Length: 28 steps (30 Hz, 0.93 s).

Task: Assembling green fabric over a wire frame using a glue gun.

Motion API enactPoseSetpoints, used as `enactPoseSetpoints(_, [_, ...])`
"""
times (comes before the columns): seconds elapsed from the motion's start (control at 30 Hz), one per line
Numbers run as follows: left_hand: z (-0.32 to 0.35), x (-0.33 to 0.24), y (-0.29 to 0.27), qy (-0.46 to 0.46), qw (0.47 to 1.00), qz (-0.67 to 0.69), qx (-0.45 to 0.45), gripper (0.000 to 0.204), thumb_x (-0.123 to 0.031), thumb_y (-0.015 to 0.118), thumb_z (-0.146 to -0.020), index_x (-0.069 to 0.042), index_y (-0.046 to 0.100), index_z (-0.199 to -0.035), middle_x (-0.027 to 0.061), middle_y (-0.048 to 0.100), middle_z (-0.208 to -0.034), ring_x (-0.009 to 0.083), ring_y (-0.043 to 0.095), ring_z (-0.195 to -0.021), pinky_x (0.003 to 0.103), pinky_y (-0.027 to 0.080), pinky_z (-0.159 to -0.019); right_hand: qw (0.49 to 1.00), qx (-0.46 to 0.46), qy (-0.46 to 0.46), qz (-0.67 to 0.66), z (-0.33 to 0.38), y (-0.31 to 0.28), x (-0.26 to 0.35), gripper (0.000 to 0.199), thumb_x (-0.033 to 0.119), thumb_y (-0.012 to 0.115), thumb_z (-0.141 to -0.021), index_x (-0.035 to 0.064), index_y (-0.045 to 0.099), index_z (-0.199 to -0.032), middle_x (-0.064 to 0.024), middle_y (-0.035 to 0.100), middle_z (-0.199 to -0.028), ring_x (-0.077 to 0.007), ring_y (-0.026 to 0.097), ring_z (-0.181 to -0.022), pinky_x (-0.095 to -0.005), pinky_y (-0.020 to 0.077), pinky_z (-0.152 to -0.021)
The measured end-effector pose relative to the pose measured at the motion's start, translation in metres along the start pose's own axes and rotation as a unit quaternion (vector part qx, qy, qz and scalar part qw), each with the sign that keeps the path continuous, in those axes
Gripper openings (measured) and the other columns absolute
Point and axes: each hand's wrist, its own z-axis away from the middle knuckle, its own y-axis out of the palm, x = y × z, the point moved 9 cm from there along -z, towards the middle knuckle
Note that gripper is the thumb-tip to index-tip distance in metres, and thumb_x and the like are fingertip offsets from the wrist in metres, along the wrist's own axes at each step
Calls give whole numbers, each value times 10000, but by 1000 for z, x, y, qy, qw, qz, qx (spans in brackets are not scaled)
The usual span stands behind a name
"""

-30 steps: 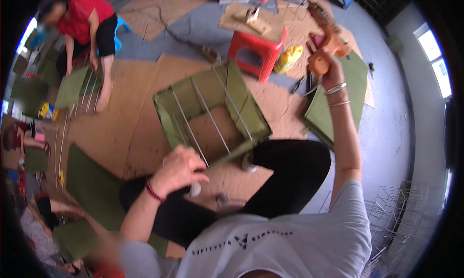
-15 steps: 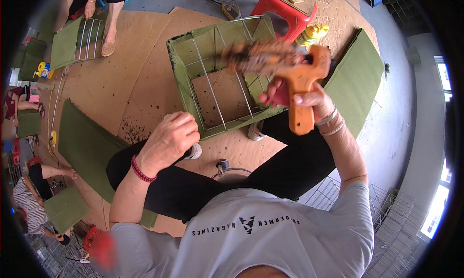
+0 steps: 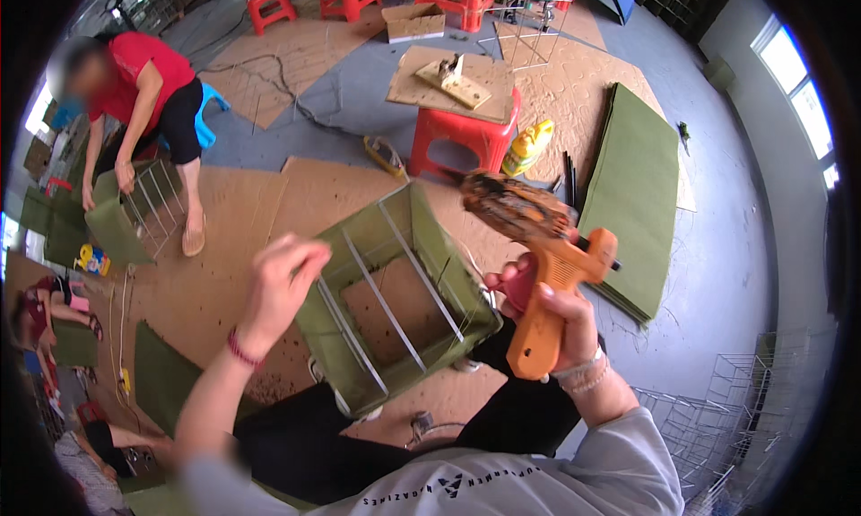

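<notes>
My right hand (image 3: 574, 323) grips an orange hot glue gun (image 3: 536, 341) by its handle, fingers at the red trigger. The gun's dark, crusted front part points up and to the left, above the far right side of a green fabric-covered wire frame (image 3: 432, 224). That box-shaped frame sits tilted before my knees, with bare metal bars across its open side. Over its left edge my left hand (image 3: 289, 278) is raised, fingertips pinched together; whether anything is between them cannot be made out.
A stack of green sheets (image 3: 637, 202) lies at right. Beyond the frame, a red stool (image 3: 466, 141) carries a board, beside a yellow bottle (image 3: 527, 148). Wire racks (image 3: 708, 408) stand at lower right. At left, a co-worker in red (image 3: 148, 85) handles another green frame (image 3: 126, 211).
The view has tilted up, showing more floor and stools. The green frame has turned and leans closer to my knees. My left hand has lifted; the glue gun now points more upward.
</notes>
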Motion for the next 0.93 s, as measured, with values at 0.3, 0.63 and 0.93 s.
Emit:
enactPoseSetpoints(0.3, [-275,65,298,247,867,-418,110,116,-93,530,-811,-59,610,-887,78,568,-942,237,576,-950,342,500,-738,952,-184,-182,-166,25,-81,82,374,158,609,-780,64,469,-1114,-94,540,-1051,-264,508,-1093,-294,456,-696])
enactPoseSetpoints(0.63, [-400,145,450,236,778,-534,232,524,-157,402,-919,-150,280,-1428,43,335,-1470,269,368,-1320,517,338,-1013,915,-222,-211,-264,16,-143,115,471,85,647,-716,44,446,-1139,-112,560,-1038,-298,571,-1028,-343,505,-625])
enactPoseSetpoints(0.93, [-373,55,417,197,789,-438,384,868,-100,699,-685,-114,253,-1430,176,251,-1479,293,220,-1387,364,233,-1122,921,-86,-200,-324,3,-145,130,533,68,685,-671,98,393,-1116,-88,503,-1040,-320,519,-1065,-371,481,-603])
